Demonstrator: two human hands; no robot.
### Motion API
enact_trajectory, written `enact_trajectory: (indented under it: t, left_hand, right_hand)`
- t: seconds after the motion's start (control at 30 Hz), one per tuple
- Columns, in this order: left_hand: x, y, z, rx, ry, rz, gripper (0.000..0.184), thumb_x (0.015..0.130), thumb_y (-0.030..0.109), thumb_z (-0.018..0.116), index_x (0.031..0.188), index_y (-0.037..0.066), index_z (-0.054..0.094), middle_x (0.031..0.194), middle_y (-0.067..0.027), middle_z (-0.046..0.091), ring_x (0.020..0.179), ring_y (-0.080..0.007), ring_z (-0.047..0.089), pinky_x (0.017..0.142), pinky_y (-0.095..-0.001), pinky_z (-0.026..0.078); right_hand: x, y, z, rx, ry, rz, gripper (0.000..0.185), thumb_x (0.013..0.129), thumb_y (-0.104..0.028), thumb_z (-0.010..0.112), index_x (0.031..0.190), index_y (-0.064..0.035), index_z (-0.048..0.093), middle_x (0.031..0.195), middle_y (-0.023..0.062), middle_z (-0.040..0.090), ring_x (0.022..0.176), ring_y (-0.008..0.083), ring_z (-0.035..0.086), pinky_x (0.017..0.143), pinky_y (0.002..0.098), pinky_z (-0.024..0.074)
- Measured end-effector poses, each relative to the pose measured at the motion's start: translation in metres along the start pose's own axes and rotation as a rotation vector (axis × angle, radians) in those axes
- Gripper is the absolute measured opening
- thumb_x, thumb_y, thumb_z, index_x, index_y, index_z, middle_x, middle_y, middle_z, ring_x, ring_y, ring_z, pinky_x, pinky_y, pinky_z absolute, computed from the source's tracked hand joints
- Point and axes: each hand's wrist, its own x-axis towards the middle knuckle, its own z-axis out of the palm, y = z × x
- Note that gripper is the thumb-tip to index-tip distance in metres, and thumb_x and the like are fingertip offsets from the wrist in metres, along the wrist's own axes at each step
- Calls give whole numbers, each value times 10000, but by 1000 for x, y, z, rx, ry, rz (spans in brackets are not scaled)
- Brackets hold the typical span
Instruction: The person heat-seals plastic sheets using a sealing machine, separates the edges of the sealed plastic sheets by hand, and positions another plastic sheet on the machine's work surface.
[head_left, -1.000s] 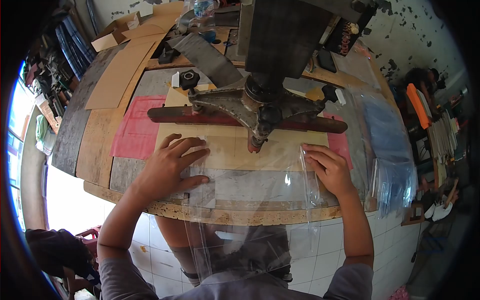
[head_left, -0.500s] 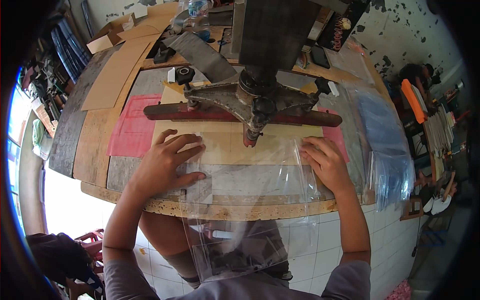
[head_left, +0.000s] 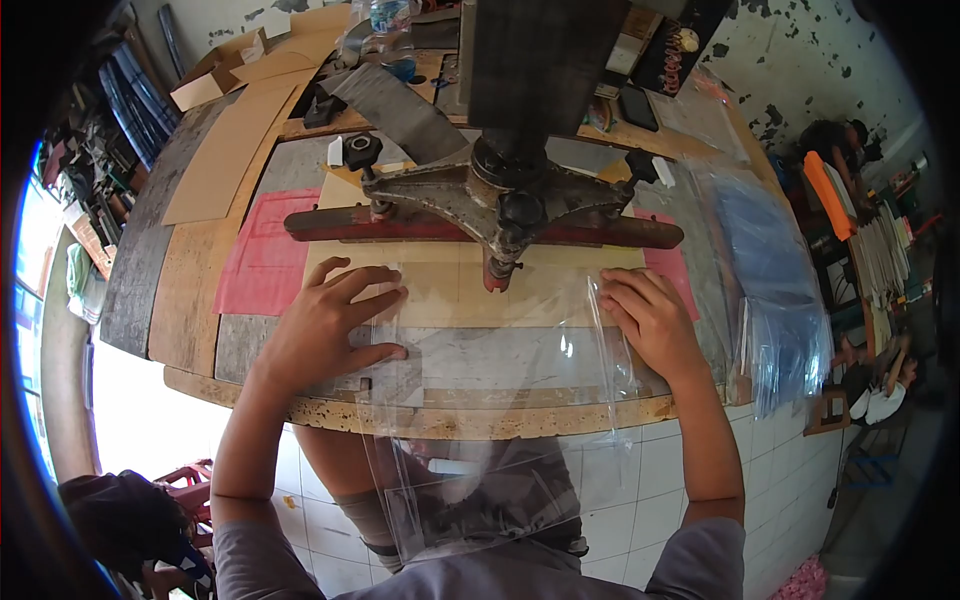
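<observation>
A clear plastic sheet [head_left: 490, 360] lies over the front of the worktable and hangs past its edge toward my lap. My left hand [head_left: 335, 325] rests on its left side, fingers spread and thumb apart. At the sheet's right edge, my right hand [head_left: 650, 325] has thumb and fingertips pressed together on the plastic. Beyond both hands stands a press with a metal bracket [head_left: 440, 190] and a long dark red bar [head_left: 420, 226]. Under the bar are a tan board [head_left: 450, 300] and a pink sheet [head_left: 255, 260], which shows at both sides.
Stacked bluish plastic sheets [head_left: 775, 260] lie at the table's right. Brown cardboard [head_left: 235, 150] is at the left, and a water bottle [head_left: 390, 18] stands at the back. One person [head_left: 125, 520] is at the lower left, another [head_left: 835, 145] at the right.
The view has shifted slightly, so the press and table appear a little further left and up. Both hands keep about the same places on the plastic.
</observation>
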Motion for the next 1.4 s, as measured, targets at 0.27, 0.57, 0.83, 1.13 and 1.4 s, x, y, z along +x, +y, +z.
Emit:
enact_trajectory:
  t: [0.27, 0.57, 0.83, 1.13, 1.4]
  left_hand:
    - [0, -2, 2, 9, 17, 17, 586, 753, 376, 867, 1250, 93, 738, 1328, -95, 667, 1267, -274, 610, 1155, -537, 387]
    - [1, -5, 7, 46, 28, 41, 558, 809, 407, 838, 1254, 88, 733, 1332, -94, 650, 1218, -294, 622, 1145, -513, 402]
    - [4, -8, 10, 72, 60, 49, 579, 815, 429, 831, 1270, 87, 727, 1342, -96, 648, 1213, -306, 624, 1135, -514, 415]
    - [9, -11, 11, 73, 49, 35, 599, 822, 454, 820, 1283, 85, 722, 1350, -94, 645, 1237, -308, 610, 1149, -505, 398]
    - [11, -12, 13, 73, 45, 14, 603, 831, 458, 810, 1289, 78, 716, 1351, -102, 643, 1242, -304, 609, 1153, -508, 395]
  right_hand:
    - [2, 4, 1, 56, 14, 3, 137, 905, -147, 742, 991, -40, 734, 1145, 37, 722, 1005, 252, 661, 881, 390, 547]
    - [6, 13, 9, 83, 76, -23, 131, 887, -102, 754, 981, -11, 751, 1094, 75, 739, 982, 268, 673, 873, 392, 559]
    - [11, 14, 14, 90, 99, -14, 139, 878, -80, 757, 992, 0, 750, 1094, 86, 740, 1008, 283, 684, 891, 397, 563]
    - [15, 16, 14, 71, 96, -16, 149, 871, -48, 751, 1007, 12, 738, 1106, 106, 733, 1011, 295, 684, 896, 396, 561]
    - [18, 20, 14, 68, 67, -3, 159, 863, -23, 742, 1017, 13, 736, 1111, 105, 733, 1027, 292, 682, 900, 391, 561]
